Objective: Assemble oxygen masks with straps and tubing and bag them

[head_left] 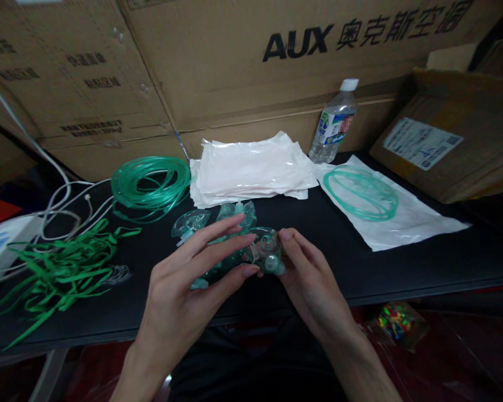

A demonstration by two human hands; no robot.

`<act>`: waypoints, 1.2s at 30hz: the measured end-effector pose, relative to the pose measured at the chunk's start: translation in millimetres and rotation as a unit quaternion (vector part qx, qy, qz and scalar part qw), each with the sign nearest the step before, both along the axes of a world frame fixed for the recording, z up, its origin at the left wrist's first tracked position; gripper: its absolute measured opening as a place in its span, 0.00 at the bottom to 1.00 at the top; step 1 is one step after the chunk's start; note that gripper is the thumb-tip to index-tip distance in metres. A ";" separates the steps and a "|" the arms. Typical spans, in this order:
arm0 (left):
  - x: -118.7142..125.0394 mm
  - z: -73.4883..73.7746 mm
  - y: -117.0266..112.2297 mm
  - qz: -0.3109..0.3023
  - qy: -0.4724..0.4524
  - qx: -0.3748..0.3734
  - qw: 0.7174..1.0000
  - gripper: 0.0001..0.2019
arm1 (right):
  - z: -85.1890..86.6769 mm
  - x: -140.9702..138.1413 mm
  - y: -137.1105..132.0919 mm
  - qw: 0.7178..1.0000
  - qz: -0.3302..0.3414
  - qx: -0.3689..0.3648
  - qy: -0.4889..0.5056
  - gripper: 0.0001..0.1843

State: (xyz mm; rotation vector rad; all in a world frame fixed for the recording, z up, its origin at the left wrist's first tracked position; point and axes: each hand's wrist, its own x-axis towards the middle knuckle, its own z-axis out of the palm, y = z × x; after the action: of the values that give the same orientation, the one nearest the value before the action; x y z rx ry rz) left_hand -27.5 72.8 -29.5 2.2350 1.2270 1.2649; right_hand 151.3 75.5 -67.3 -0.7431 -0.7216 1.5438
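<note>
Just above the table's front edge I hold a clear green oxygen mask (265, 245) between both hands. My right hand (312, 273) grips its right side, thumb on top and the other fingers partly hidden beneath. Thumb and fingers of my left hand (188, 279) close around the mask's left edge, by a small pale strip. Behind my left fingers lie several more green masks (190, 223), partly covered by that hand.
Left on the black table (402, 268) are coiled green tubing (151, 181), green straps (67, 268), thin metal strips (119, 274) and white cables (62, 195). Behind stand white pouches (255, 167) and a bottle (333, 123). Another tubing coil (360, 192) lies on a pouch beside a carton (456, 123).
</note>
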 end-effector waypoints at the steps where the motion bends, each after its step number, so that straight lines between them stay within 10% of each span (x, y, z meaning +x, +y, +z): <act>1: 0.5 -0.8 1.4 -0.006 -0.015 -0.029 0.999 0.16 | 0.2 -0.1 0.0 1.000 0.001 0.003 -0.002 0.15; 7: 6.9 -1.7 5.5 0.053 -0.153 -0.166 0.973 0.14 | -0.3 2.2 -3.1 1.000 0.017 0.025 -0.004 0.12; 14: 9.6 -5.3 1.5 0.058 -0.225 -0.191 0.954 0.14 | 1.4 0.1 -2.0 0.996 0.036 0.053 -0.056 0.34; 36: -4.6 -0.1 -7.6 0.098 -0.175 -0.119 0.972 0.06 | 2.6 0.3 -5.0 0.979 -0.025 0.084 -0.184 0.18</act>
State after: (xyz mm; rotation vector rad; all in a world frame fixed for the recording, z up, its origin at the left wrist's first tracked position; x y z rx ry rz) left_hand -32.1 65.2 -29.6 1.6710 1.3953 1.4226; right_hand 151.6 70.6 -64.7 -0.9222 -1.0858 1.2936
